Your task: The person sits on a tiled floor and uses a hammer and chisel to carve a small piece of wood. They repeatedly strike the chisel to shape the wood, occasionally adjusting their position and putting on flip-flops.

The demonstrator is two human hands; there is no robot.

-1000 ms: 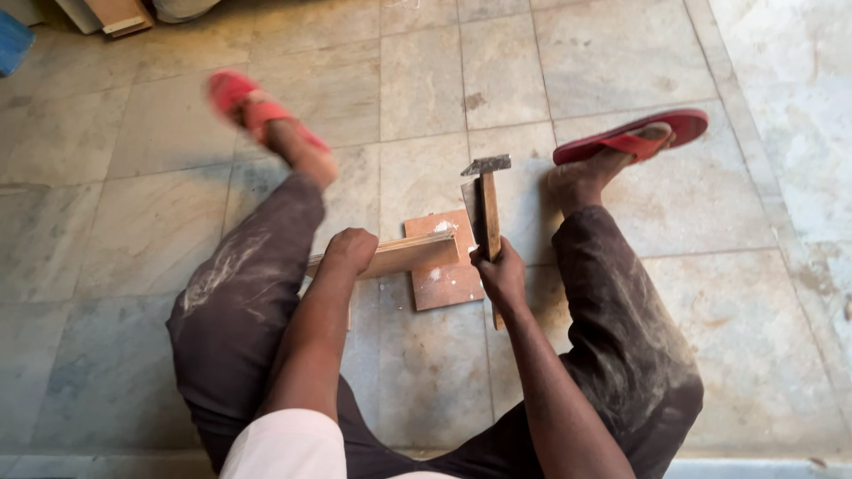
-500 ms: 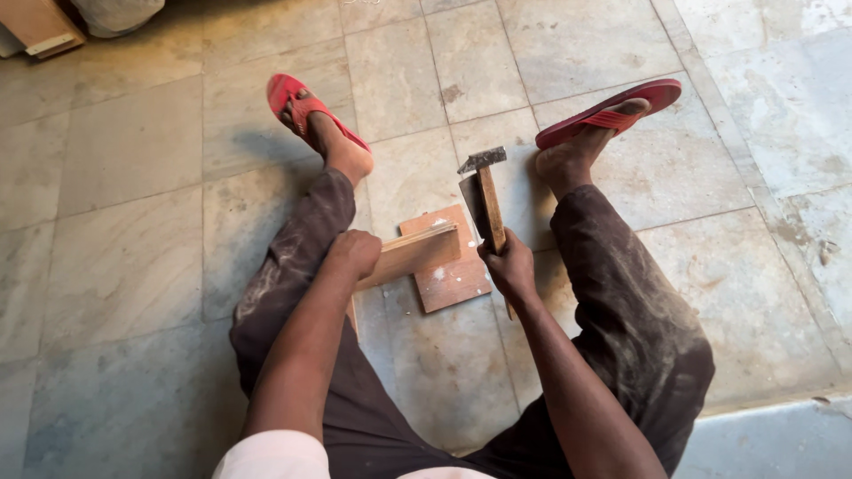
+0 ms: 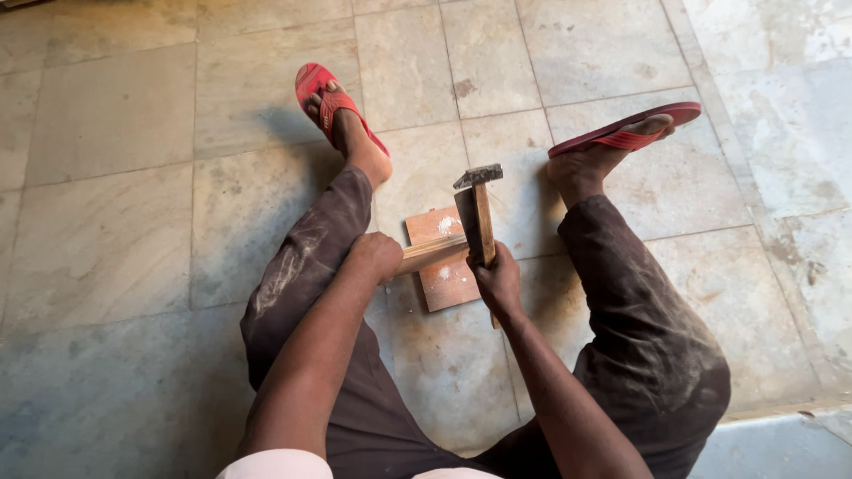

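Note:
I sit on a tiled floor with my legs spread. My right hand (image 3: 499,282) grips the wooden handle of a hammer (image 3: 480,206), whose dark metal head is raised above a small reddish-brown wooden board (image 3: 441,282) lying flat between my legs. My left hand (image 3: 376,255) is closed around one end of a pale wooden stick (image 3: 430,254) that lies across the board. The hammer head hangs above the stick's far end.
My feet wear red flip-flops, the left one (image 3: 321,94) and the right one (image 3: 630,130), at either side of the board. Pale stone tiles (image 3: 115,222) cover the floor. A darker strip (image 3: 781,443) runs along the bottom right.
The view has shifted, so my legs and the board sit further right in the frame. The hammer stays raised over the board, and both hands keep their hold.

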